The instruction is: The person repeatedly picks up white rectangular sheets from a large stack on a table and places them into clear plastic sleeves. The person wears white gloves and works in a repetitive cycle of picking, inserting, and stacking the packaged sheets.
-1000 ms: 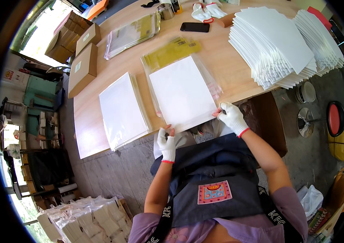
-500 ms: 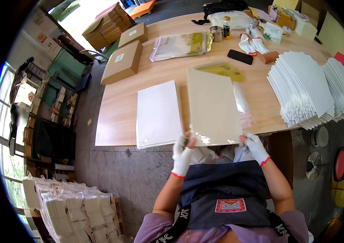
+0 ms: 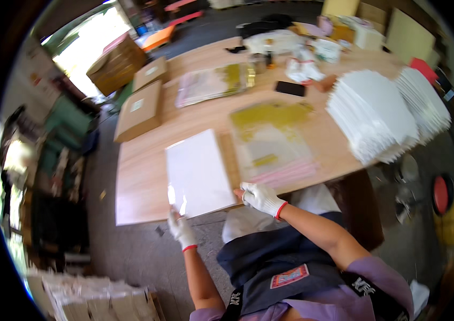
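A flat white sheet or board in a clear shiny bag (image 3: 199,174) lies at the table's near edge, left of centre. My left hand (image 3: 182,230), in a white glove with bare fingertips, grips its near left corner. At its near right corner is my right hand (image 3: 261,198), gloved alike, with the fingers closed at the bag's edge. Motion blurs the fingertips somewhat. Right of the bagged sheet lies a pile of clear plastic bags (image 3: 269,140) with gold-green printing and pink edges. Whether other sheets lie under the bagged one is hard to tell.
Large stacks of white boards (image 3: 374,115) stand on the table's right side. A black phone (image 3: 290,88), gloves (image 3: 303,68) and a jar lie farther back. Cardboard boxes (image 3: 140,109) line the left edge, beside more printed bags (image 3: 211,84). White bundles (image 3: 96,297) stand at lower left.
Both hands have moved left with the bagged sheet, from over the printed bags to where the white pile lay. The printed bags now show uncovered. The whole view has shifted.
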### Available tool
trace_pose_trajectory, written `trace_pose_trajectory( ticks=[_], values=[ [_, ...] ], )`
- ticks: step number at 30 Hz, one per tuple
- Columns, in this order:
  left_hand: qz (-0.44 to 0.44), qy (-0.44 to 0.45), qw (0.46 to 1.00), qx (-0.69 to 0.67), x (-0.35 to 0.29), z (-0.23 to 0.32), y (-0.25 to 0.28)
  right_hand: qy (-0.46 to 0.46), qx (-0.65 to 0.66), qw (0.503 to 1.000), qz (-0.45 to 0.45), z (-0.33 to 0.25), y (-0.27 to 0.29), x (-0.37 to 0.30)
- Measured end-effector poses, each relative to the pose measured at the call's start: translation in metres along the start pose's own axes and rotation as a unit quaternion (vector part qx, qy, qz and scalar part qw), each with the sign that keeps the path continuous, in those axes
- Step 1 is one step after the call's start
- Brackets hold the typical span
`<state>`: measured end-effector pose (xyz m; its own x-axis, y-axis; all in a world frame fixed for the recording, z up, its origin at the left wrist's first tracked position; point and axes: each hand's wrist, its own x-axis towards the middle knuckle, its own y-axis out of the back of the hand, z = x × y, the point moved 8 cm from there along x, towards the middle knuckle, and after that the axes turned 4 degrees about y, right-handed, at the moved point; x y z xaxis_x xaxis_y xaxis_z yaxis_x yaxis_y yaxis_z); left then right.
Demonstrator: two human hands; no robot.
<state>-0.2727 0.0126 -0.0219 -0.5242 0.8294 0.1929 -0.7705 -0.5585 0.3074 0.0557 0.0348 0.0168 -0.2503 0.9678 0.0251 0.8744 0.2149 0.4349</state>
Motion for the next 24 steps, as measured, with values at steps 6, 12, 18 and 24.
trace_pose_trajectory(
  ticks=[6, 12, 18, 24],
  values=[
    [0.113, 0.022, 0.990, -0.078, -0.020, 0.040, 0.038, 0.023, 0.166, 0.943, 0.287, 0.013, 0.207, -0.126],
    [0.035, -0.211, 0.976, 0.034, -0.036, 0.116, -0.005, -0.136, 0.069, 0.813, 0.562, 0.054, 0.407, -0.246],
    [-0.237, -0.390, 0.887, 0.066, -0.127, 0.225, -0.189, -0.214, 0.195, 0.790, 0.541, 0.099, 0.449, -0.247],
    [-0.394, -0.433, 0.758, 0.288, -0.187, 0.219, -0.333, -0.186, 0.492, 0.684, 0.505, 0.098, 0.413, -0.239]
  ],
)
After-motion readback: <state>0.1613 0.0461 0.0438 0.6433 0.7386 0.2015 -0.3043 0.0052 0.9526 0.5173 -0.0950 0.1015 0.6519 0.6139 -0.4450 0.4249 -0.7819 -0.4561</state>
